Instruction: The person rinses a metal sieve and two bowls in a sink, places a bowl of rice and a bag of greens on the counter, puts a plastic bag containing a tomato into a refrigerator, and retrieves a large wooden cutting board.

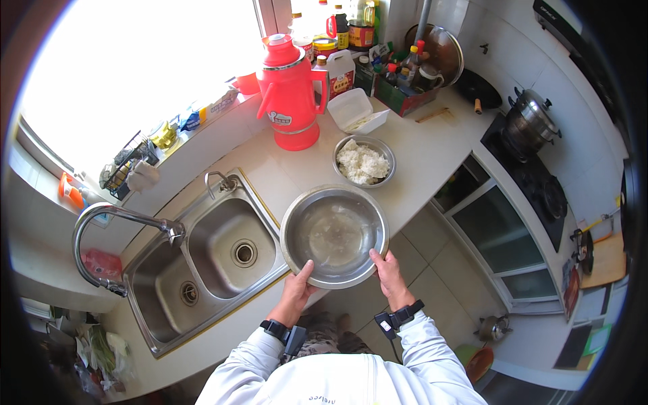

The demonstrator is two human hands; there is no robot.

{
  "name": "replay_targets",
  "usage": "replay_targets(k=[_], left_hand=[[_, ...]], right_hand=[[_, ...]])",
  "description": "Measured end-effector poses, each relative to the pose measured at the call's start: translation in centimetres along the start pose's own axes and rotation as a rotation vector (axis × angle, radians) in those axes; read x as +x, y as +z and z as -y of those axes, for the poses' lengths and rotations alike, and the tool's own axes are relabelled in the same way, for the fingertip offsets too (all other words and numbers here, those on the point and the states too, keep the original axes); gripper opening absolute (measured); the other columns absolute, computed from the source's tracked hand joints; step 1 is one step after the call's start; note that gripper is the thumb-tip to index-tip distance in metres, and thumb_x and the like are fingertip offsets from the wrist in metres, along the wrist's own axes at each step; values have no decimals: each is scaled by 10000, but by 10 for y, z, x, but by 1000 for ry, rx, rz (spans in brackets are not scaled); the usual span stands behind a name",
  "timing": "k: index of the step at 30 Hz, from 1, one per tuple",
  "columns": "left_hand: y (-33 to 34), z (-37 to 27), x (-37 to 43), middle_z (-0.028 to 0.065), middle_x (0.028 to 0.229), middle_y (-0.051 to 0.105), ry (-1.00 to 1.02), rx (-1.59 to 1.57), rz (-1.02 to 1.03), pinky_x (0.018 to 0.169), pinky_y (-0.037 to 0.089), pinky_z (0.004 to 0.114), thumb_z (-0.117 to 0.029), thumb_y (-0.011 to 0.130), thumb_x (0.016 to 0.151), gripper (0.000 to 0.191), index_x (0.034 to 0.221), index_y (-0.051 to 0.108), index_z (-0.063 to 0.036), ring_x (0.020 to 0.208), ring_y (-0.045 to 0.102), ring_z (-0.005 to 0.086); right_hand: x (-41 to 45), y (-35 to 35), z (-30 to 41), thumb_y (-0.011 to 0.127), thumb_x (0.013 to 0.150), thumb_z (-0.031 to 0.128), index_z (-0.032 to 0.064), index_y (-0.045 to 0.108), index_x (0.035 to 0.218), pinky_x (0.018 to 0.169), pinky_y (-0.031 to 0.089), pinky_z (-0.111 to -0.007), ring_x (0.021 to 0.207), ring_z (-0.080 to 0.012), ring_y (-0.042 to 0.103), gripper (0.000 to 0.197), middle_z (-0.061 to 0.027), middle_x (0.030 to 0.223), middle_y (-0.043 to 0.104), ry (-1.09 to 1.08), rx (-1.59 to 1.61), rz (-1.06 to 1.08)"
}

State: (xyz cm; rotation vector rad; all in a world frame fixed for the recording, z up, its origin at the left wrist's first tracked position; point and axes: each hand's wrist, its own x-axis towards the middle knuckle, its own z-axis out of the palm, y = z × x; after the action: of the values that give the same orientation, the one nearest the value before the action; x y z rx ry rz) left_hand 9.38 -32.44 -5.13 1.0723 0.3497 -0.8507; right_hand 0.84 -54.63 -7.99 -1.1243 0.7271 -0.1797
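Observation:
A wide stainless steel basin (334, 230) is before me at the counter's edge, between the sink and the open floor. My left hand (297, 289) grips its near left rim, thumb on top. On the near right rim my right hand (389, 273) holds it the same way. Cloudy residue or a little liquid shows on the basin's bottom; I cannot tell which. Just beyond it stands a smaller metal bowl (338, 169) with a mound of cooked white rice (362, 162). Both my hands' fingers are hidden under the rim.
A double-bowl steel sink (255, 215) with a tall faucet (126, 213) lies on the left. Behind the rice stand a red thermos flask (291, 96) and an open white foam box (357, 111). To the right, a steel pot (531, 124) sits on the black cooktop (531, 185).

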Motion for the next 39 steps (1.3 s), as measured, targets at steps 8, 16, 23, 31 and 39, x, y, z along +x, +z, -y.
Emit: replay_targets(k=[8, 16, 23, 31, 39], left_hand=[[26, -37, 26, 39, 931, 494, 894, 745, -590, 746, 415, 294, -250, 735, 796, 486, 1131, 475, -12, 807, 487, 164], [231, -26, 34, 4, 750, 561, 457, 648, 342, 621, 438, 207, -8, 642, 845, 65, 850, 577, -5, 683, 536, 79], [414, 79, 142, 78, 849, 662, 262, 886, 737, 740, 507, 262, -59, 495, 944, 167, 1030, 609, 28, 794, 635, 138], [566, 239, 324, 143, 1225, 572, 296, 489, 536, 958, 430, 285, 32, 426, 924, 344, 1262, 487, 47, 1133, 547, 204], [623, 351, 495, 208, 933, 649, 1136, 1390, 641, 772, 487, 409, -102, 536, 839, 181, 948, 642, -2, 897, 604, 392]], right_hand=[[24, -33, 32, 588, 927, 266, 46, 458, 1301, 818, 460, -267, 1008, -116, 543, 453, -52, 1179, 562, -69, -6, 82], [30, -146, 100, 569, 936, 263, 57, 518, 1207, 823, 480, -289, 993, -145, 570, 344, -64, 1151, 567, -41, 74, -204], [49, -312, 137, 564, 939, 218, 44, 575, 1107, 774, 501, -260, 883, -124, 598, 242, -51, 1031, 613, -77, 225, -300], [91, -489, 162, 554, 941, 176, 39, 577, 1089, 757, 511, -269, 851, -135, 605, 202, -65, 1001, 619, -50, 268, -387], [153, -560, 104, 545, 943, 160, 25, 539, 1154, 805, 507, -307, 898, -164, 600, 251, -88, 1035, 601, -20, 399, -505]])
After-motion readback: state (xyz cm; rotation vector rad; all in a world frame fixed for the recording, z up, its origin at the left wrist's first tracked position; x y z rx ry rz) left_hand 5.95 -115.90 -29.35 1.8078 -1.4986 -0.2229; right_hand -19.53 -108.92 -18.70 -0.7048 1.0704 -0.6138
